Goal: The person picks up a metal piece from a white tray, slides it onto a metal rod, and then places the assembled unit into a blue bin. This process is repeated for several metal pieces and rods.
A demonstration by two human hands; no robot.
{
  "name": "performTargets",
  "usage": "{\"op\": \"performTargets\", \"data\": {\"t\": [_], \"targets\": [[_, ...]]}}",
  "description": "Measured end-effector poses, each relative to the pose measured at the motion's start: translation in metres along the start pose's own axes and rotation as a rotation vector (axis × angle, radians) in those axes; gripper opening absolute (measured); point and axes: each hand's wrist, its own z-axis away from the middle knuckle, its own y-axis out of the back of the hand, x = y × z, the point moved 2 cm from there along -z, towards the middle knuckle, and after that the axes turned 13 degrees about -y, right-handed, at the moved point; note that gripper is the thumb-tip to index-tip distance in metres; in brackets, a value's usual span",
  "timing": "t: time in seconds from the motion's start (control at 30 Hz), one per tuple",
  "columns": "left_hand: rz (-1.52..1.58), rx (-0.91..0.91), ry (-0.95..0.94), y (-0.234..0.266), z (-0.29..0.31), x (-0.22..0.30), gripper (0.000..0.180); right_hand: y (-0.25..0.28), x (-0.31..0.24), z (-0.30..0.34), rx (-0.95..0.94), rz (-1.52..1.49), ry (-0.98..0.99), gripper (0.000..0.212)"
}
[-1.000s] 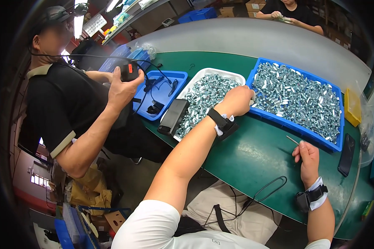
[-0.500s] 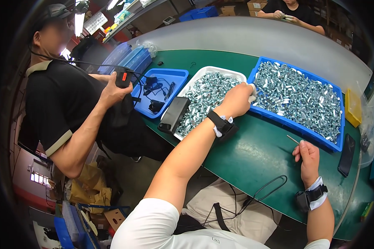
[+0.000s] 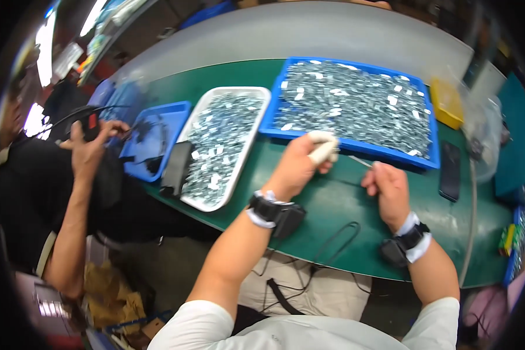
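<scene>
My left hand [image 3: 297, 163] is over the green table just in front of the large blue tray, with white coverings on its thumb and forefinger. They pinch a small shiny metal part [image 3: 335, 150], mostly hidden by the fingers. To its right, my right hand [image 3: 389, 189] grips a thin metal rod [image 3: 360, 160], whose tip points at the part in the left hand. Heaps of similar small metal parts fill the blue tray [image 3: 399, 155]. More of them lie in the white tray [image 3: 252, 140] to the left. Motion blurs the picture.
On the green table [image 3: 309, 219] a dark phone [image 3: 450, 172] lies right of the blue tray, near a yellow bin [image 3: 447, 104]. A black box [image 3: 177, 166] rests on the white tray's left rim. A co-worker's hand [image 3: 86, 149] holds a black device beside a smaller blue tray [image 3: 177, 111].
My left hand has come back from the edge of the blue tray toward my right hand, now pinching a metal part. The rod's tip is now close to it. The whole view has shifted.
</scene>
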Motion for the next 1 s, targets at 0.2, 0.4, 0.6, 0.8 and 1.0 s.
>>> {"op": "performTargets", "data": {"t": [0.2, 0.4, 0.6, 0.8, 1.0], "targets": [[0.018, -0.024, 0.008, -0.006, -0.004, -0.008, 0.015, 0.01, 0.002, 0.001, -0.036, 0.022, -0.029, 0.04], [-0.213, -0.062, -0.023, -0.014, 0.005, 0.008, 0.012, 0.003, 0.001, 0.0, -0.024, 0.114, -0.006, 0.038], [-0.262, -0.217, -0.164, -0.02, 0.003, -0.007, 0.005, 0.007, 0.002, 0.005, -0.029, 0.211, 0.002, 0.038], [-0.055, -0.186, 0.096, -0.027, 0.011, -0.01, 0.008, -0.012, 0.0, 0.006, -0.056, 0.401, 0.224, 0.037], [-0.334, -0.244, -0.294, -0.036, 0.015, -0.006, 0.011, 0.0, -0.002, 0.003, -0.16, 0.193, -0.03, 0.039]]}}
